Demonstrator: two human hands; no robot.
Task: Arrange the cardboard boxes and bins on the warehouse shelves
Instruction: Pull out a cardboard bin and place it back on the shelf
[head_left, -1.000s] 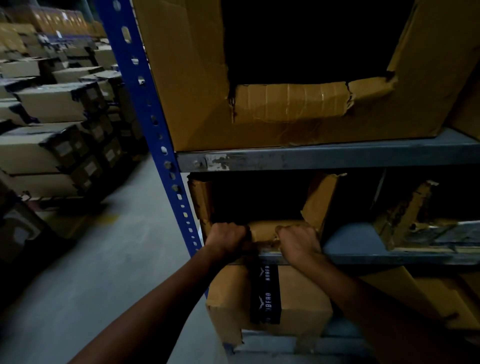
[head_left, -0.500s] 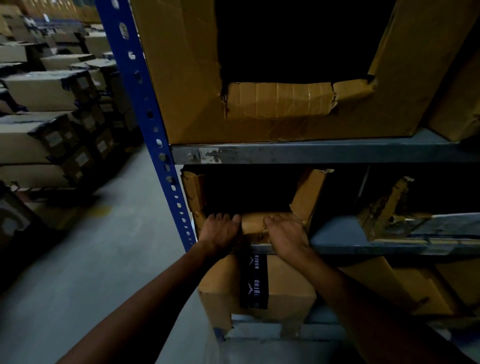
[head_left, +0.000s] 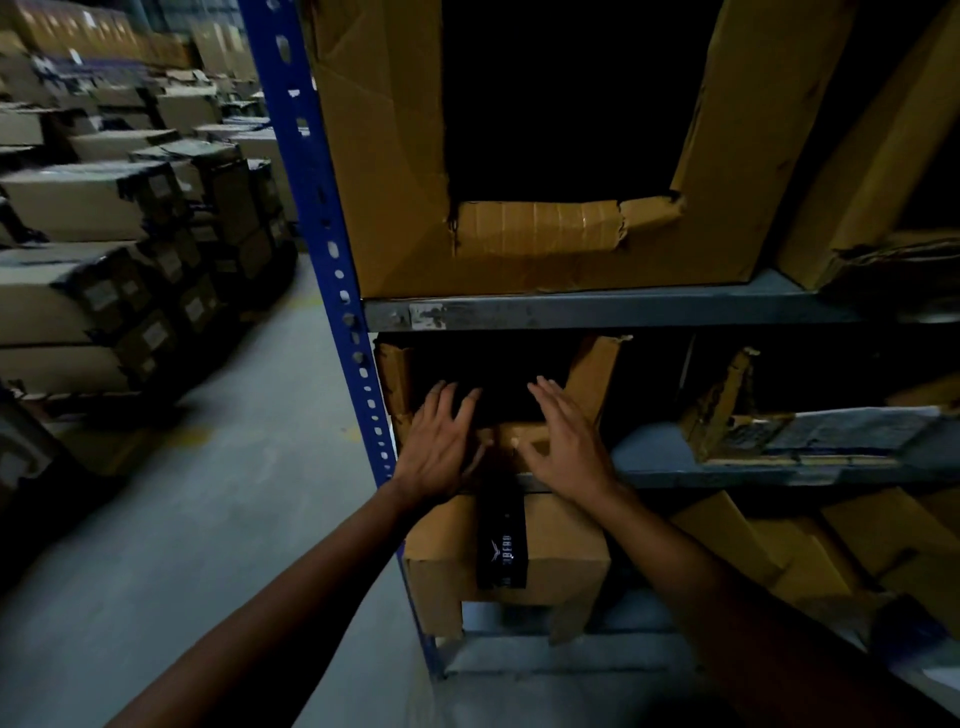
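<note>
1. Now both hands are flat, fingers straight and spread, gripping nothing: left hand (head_left: 439, 447) and right hand (head_left: 563, 441) lie side by side on the low front lip of the cut-front box (head_left: 592, 374).
2. That box sits on the middle shelf (head_left: 649, 452), next to the blue upright (head_left: 317, 208).
3. Count: two hands. Three boxes by level in this bay: upper box (head_left: 384, 182), the cut-front one, taped box (head_left: 566, 535) below. One torn box (head_left: 722, 410) to the right.
</note>
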